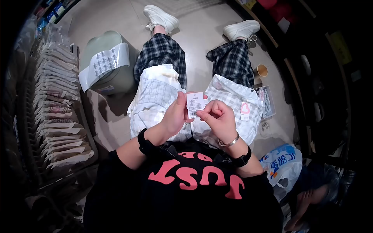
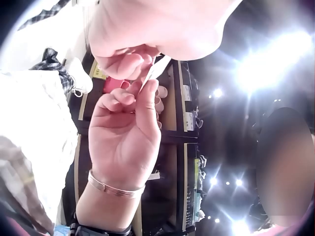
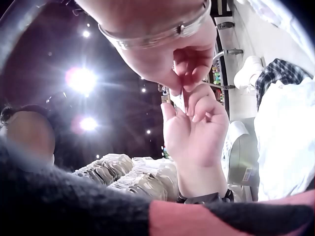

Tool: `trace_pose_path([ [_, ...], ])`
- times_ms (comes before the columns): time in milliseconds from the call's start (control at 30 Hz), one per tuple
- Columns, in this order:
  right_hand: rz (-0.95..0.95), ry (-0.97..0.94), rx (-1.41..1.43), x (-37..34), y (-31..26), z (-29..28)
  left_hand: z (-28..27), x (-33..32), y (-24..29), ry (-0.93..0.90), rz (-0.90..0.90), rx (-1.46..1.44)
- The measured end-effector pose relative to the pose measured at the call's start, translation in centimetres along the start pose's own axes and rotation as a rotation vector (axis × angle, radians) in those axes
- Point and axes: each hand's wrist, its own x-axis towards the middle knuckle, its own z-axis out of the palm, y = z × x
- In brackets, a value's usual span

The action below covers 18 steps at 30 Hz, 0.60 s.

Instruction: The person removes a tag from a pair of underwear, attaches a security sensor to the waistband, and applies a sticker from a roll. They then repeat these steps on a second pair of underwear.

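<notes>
A white printed tag with a barcode faces up between both hands, over the person's lap. The left hand holds it along its left side and from behind. At the tag's lower right corner, the right hand pinches with thumb and index finger, its other fingers curled. In the right wrist view the tag shows almost edge-on. Across one thigh lies a grey-and-white checked garment with a pink-and-white hang tag. A paler white garment covers the other thigh.
To the left, a grey-green bin carries a sheet of barcode labels. Beyond it hangs a row of packed garments. On the right are a paper cup, a small box, a plastic bag and dark shelving.
</notes>
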Motion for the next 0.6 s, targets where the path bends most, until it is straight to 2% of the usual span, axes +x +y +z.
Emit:
trace_pose_path([
  [67,-0.065,0.063,-0.048,0.1,0.1,-0.2,-0.5,-0.1,-0.5,-0.03,0.017,0.086],
  [167,-0.024,0.061,0.029,0.2,-0.2,-0.3,0.0,-0.7,0.4,-0.092,0.027,0.507],
  [267,0.117,0.08,0.205,-0.2,-0.2,-0.1,-0.4,-0.8,0.0,-0.069,0.014,0.417],
  [367,0.033,0.082,0.149,-0.3,-0.1,0.0,-1.0,-1.0,-0.1,-0.042,-0.004,0.479],
  [467,0.083,0.095,0.035,-0.6,0.4,-1.0,-0.3,-1.2,0.8,0.003,-0.016,0.441],
  [567,0.244,-0.012,0.316,-0.7,-0.7,-1.7,-0.4,-1.2,1.0,0.008,-0.012,0.361],
  [600,0.248,-0.049,0.268,-0.8,-0.7,-1.8,-0.5,-1.1,0.9,0.0,-0.008,0.339],
])
